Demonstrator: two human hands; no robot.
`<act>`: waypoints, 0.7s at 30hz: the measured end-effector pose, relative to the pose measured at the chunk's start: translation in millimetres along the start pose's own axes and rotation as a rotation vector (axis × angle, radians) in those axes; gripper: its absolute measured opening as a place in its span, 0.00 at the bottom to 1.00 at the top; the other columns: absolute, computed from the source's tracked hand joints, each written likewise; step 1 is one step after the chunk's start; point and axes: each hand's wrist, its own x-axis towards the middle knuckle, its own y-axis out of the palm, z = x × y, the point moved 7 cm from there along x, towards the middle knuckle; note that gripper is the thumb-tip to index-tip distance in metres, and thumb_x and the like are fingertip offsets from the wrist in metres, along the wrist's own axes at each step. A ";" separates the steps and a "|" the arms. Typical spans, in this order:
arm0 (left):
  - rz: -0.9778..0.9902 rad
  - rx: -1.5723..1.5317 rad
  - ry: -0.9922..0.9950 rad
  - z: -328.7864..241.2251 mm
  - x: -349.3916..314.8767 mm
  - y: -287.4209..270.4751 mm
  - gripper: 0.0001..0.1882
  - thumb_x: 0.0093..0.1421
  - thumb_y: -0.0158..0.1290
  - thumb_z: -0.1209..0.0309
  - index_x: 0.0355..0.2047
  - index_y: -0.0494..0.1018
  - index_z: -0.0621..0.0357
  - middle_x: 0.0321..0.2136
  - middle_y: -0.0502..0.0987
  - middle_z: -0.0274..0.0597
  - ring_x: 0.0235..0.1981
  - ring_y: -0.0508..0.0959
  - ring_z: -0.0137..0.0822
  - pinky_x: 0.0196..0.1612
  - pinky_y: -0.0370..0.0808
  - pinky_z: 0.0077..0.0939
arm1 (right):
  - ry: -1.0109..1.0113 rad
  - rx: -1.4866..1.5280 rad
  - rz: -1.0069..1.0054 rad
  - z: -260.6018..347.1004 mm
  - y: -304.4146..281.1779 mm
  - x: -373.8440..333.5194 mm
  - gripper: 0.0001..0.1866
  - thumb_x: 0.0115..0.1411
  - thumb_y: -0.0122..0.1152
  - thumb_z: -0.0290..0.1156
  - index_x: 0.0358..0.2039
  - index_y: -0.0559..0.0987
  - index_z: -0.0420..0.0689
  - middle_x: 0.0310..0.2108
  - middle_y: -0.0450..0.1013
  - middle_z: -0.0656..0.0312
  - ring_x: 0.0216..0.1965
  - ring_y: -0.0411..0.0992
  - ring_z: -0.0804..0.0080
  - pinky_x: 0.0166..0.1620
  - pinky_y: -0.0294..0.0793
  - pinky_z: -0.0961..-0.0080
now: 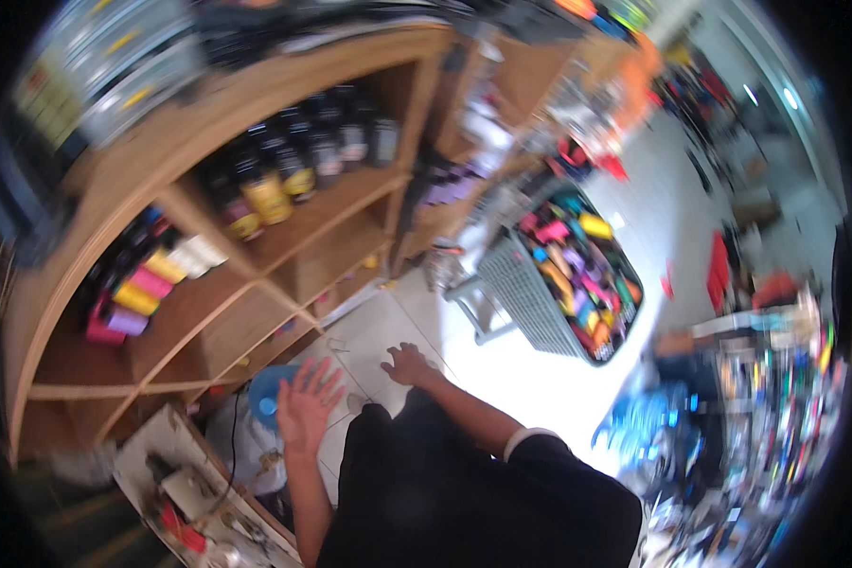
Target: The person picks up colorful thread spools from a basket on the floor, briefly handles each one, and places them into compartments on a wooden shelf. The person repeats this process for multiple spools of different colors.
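Note:
My left hand (308,407) is raised with the palm showing and the fingers spread, nothing in it. Just behind it is a round blue thing (267,396), partly covered by the hand. To the right, my right hand (409,365) hangs over the tiled floor (417,308), its fingers apart and empty. Neither hand touches anything that I can see. Ahead on the right stands a grey plastic basket (530,308), heaped with colourful thread spools (587,260). The picture is smeared by motion, so small details are lost.
A wooden cubby shelf (199,327) fills the left, holding dark and yellow bottle-like containers (270,194) and coloured spools (147,284). An open box with odds and ends (194,492) is at the lower left. Blurred clutter (767,407) piles up at the right.

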 end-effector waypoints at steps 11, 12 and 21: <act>-0.654 1.125 -0.617 143.8 -28.0 -283.3 0.18 0.62 0.49 0.58 0.45 0.73 0.58 0.39 0.77 0.43 0.37 0.78 0.41 0.39 0.73 0.38 | 0.357 0.575 -1.045 -241.7 -71.9 -119.4 0.13 0.51 0.61 0.29 0.38 0.76 0.42 0.38 0.71 0.51 0.42 0.70 0.52 0.47 0.68 0.59; -0.650 1.138 -0.723 157.6 -46.7 -277.2 0.18 0.63 0.48 0.57 0.45 0.73 0.57 0.39 0.77 0.42 0.37 0.78 0.40 0.39 0.73 0.37 | 0.431 0.590 -1.166 -263.2 -76.6 -130.4 0.13 0.51 0.61 0.28 0.38 0.75 0.43 0.37 0.71 0.52 0.41 0.70 0.53 0.46 0.68 0.58; -0.573 1.196 -0.832 213.4 -34.9 -207.3 0.17 0.64 0.48 0.57 0.46 0.71 0.55 0.37 0.76 0.38 0.37 0.77 0.36 0.38 0.72 0.35 | 0.866 0.498 -1.398 -419.9 -173.8 -166.8 0.18 0.50 0.60 0.28 0.43 0.73 0.44 0.43 0.68 0.50 0.46 0.65 0.48 0.48 0.63 0.53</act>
